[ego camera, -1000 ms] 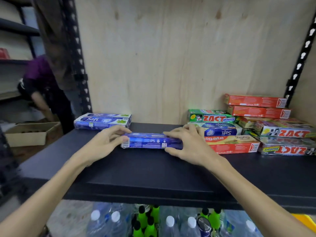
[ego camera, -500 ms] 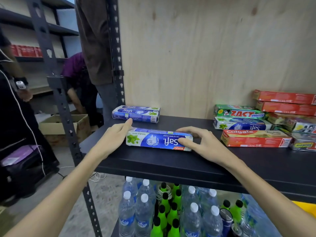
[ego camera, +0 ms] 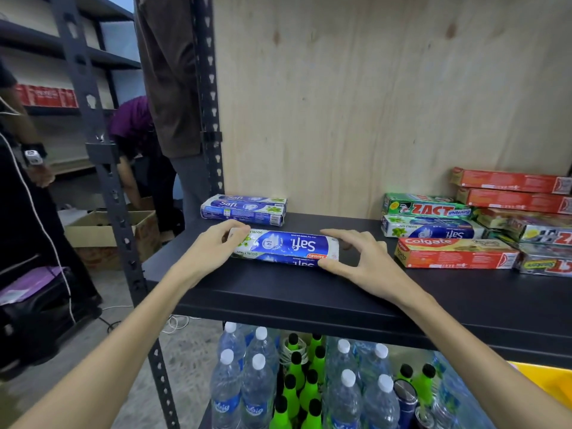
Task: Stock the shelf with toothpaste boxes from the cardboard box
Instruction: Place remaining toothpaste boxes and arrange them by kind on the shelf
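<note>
A blue and white Safi toothpaste box [ego camera: 288, 247] lies lengthwise on the black shelf [ego camera: 309, 292], its label upside down to me. My left hand [ego camera: 213, 247] holds its left end, fingers curled over the top. My right hand [ego camera: 356, 258] holds its right end, thumb at the front and fingers behind. Behind it at the shelf's back left lies a stack of two more Safi boxes [ego camera: 244, 209]. To the right are stacked Zact [ego camera: 428, 207], Safi and Colgate boxes [ego camera: 455, 253]. A cardboard box [ego camera: 105, 230] stands on the floor to the left.
A plywood panel [ego camera: 371, 103] backs the shelf. Black perforated uprights [ego camera: 207, 88] frame its left side. Water bottles [ego camera: 244, 385] and green bottles [ego camera: 297, 388] fill the level below. Other people [ego camera: 167, 72] stand and bend to the left, beside a dark bag [ego camera: 37, 311].
The box has slid left along the shelf and turned its wide label face upward. Both hands stayed at its ends. My view has shifted left and down.
</note>
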`<state>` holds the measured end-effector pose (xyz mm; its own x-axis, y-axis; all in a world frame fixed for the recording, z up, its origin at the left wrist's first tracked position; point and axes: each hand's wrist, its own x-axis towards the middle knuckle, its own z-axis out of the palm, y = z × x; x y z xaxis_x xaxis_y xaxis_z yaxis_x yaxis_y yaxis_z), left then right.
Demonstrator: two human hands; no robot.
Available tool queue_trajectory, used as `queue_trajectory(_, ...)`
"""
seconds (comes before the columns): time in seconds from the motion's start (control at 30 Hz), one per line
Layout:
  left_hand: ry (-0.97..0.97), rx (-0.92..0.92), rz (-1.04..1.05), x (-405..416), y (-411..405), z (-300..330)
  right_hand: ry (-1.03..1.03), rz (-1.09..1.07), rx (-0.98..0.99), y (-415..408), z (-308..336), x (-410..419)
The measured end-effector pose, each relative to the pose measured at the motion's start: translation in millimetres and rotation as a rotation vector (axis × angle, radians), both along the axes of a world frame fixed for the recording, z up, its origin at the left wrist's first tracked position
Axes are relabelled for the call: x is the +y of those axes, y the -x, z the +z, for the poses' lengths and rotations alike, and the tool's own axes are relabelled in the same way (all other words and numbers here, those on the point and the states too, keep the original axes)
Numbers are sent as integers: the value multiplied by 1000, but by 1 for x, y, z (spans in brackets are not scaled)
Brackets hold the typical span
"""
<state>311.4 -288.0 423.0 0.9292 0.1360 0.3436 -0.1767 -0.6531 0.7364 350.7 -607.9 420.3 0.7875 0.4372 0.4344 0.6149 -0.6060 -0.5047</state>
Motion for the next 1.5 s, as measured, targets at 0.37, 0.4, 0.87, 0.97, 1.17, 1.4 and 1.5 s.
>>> queue_trajectory(0.37, -223, -172, 50, -11, 12, -10, -226, -104, 116, 34, -11, -7)
queue_trajectory(0.4, -198, -174, 37, -16, 15, -8, -260, -141, 105, 39, -13, -5)
queue_trajectory(0.87, -33, 171, -116, -80, 50, 1, -27, 201, 111, 59, -5, 25)
queue_trajectory(0.97, -163, 151, -91, -63, 49, -2, -130, 37, 40, 34, -6, 14)
queue_trajectory(1.17, -279, 149, -14, 3, 49, 12, -25, -139, 98, -12, -4, 21)
queue_trajectory(1.4, -120, 100, 219, 49, 24, 7, -173, -37, 52, -32, -2, 74)
queue_trajectory(1.5, -134, 78, 314, 51, 8, 6, -207, -45, 79, -42, -5, 96)
